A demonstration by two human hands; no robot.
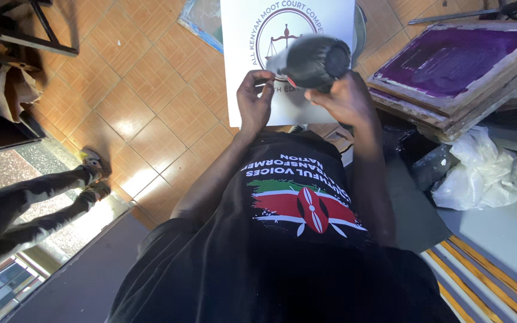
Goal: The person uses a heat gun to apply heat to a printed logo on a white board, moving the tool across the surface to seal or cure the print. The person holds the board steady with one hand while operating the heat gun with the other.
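The right hand [345, 98] is wrapped around the grip of a black dryer [315, 60], whose barrel lies over the lower part of a white sheet [252, 36] printed with a round purple emblem; the barrel is blurred, so it seems to be in motion. The left hand [254, 104] pinches the near edge of the sheet between thumb and fingers, holding it up off the tiled floor [133, 90]. The sheet hangs in front of the person, far of the black shirt [294, 239] and left of a stack of wooden screen frames [456, 72], the top one coated purple. A crumpled white bag [483, 170] lies near the frames on the right, and another person's legs [37, 197] stretch in from the left. To do this drying pass well, it seems wise to sweep the dryer evenly over the printed area and not dwell on one spot, keeping the nozzle just off the surface so it never touches wet ink. The pinching fingers should stay on the bare margin, clear of the emblem, and hold the sheet taut so the airflow does not fold it onto itself.
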